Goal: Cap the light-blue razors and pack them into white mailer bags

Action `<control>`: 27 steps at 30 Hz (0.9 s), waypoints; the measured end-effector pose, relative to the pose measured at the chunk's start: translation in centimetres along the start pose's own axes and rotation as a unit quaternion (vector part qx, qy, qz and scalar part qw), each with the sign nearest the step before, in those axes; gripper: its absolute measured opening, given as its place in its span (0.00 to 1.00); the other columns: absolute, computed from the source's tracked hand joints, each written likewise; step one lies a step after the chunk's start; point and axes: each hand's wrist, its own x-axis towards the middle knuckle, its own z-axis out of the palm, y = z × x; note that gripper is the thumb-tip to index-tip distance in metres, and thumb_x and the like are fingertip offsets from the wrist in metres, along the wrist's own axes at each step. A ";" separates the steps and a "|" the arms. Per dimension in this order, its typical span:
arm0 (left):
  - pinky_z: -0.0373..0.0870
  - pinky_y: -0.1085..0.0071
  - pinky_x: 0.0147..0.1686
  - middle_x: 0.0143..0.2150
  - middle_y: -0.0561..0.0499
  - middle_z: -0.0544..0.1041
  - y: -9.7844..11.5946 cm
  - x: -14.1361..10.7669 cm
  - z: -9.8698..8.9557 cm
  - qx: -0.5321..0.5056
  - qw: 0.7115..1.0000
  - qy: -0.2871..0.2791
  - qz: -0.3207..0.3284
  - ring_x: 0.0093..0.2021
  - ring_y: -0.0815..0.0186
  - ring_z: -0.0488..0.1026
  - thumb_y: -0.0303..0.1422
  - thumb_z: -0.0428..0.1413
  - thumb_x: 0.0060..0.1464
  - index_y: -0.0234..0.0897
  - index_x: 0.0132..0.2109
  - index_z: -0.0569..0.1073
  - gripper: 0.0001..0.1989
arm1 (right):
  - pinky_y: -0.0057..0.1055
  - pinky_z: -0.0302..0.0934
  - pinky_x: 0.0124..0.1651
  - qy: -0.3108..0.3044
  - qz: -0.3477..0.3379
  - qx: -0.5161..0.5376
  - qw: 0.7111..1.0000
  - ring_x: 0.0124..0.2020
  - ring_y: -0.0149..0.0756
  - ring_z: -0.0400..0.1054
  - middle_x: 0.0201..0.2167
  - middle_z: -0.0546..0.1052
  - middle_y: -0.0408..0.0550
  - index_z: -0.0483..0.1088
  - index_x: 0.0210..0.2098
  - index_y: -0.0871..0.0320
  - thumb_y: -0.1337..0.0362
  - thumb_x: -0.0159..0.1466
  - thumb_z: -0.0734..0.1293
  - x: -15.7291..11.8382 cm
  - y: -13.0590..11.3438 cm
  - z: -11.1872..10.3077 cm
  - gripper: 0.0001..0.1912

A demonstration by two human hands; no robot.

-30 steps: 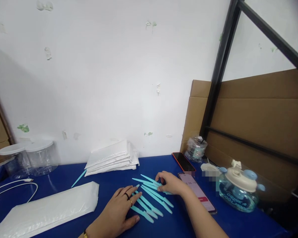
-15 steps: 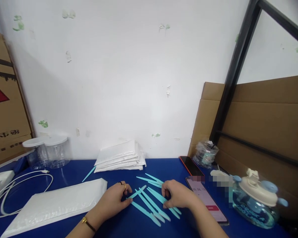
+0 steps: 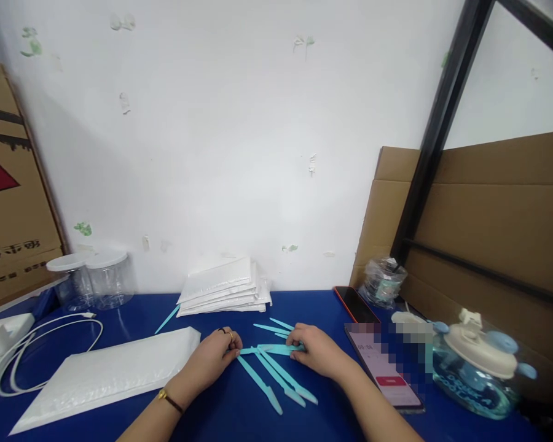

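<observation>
Several teal eyebrow razors (image 3: pixel 273 373), slim with wider, paler ends, lie fanned out on the blue table between my hands. My left hand (image 3: pixel 219 351) is closed, thumb and fingers pinching the end of one razor (image 3: pixel 249 352) at the left of the fan. On the right, my right hand (image 3: pixel 316 350) is closed around teal razors (image 3: pixel 279 348) that point leftward; its fingers hide how many. Beyond that hand, a few more razors (image 3: pixel 270 329) lie partly covered by it.
A white padded mailer (image 3: pixel 115 374) lies left of my left hand, with a mailer stack (image 3: pixel 223 288) behind. One razor (image 3: pixel 167 319) rests beside the stack. Phones (image 3: pixel 382 368), a blue water bottle (image 3: pixel 477 368) and cardboard are at right. Clear jars (image 3: pixel 108 282) and a white cable (image 3: pixel 99 337) are at left.
My right hand has moved slightly left, and the razors in it have turned from slanting to nearly level. My left hand has shifted a little up and left with its razor.
</observation>
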 end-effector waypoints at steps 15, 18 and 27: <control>0.60 0.70 0.39 0.38 0.51 0.72 1.1 0.8 -1.5 0.051 0.998 0.047 0.012 0.41 0.64 0.68 0.31 0.47 0.56 0.39 0.37 0.70 0.08 | 0.26 0.57 0.36 0.038 0.022 0.034 0.998 0.36 0.35 0.65 0.36 0.69 0.43 0.70 0.38 0.54 0.68 0.48 0.71 -1.0 1.9 -2.3 0.17; 0.61 0.70 0.40 0.38 0.51 0.73 1.8 2.1 -1.6 0.053 0.996 0.052 0.038 0.41 0.64 0.68 0.31 0.48 0.57 0.39 0.37 0.70 0.07 | 0.29 0.58 0.38 0.073 0.052 0.020 0.996 0.37 0.37 0.66 0.36 0.69 0.45 0.70 0.37 0.55 0.68 0.51 0.68 -1.3 2.7 -2.9 0.12; 0.48 0.56 0.60 0.65 0.46 0.54 5.5 4.5 0.9 0.037 0.981 -0.044 0.185 0.64 0.53 0.50 0.51 0.53 0.50 0.44 0.63 0.53 0.37 | 0.50 0.34 0.64 -0.096 0.191 0.093 0.973 0.66 0.53 0.33 0.66 0.45 0.59 0.44 0.65 0.60 0.42 0.50 0.67 -1.6 2.2 -2.8 0.53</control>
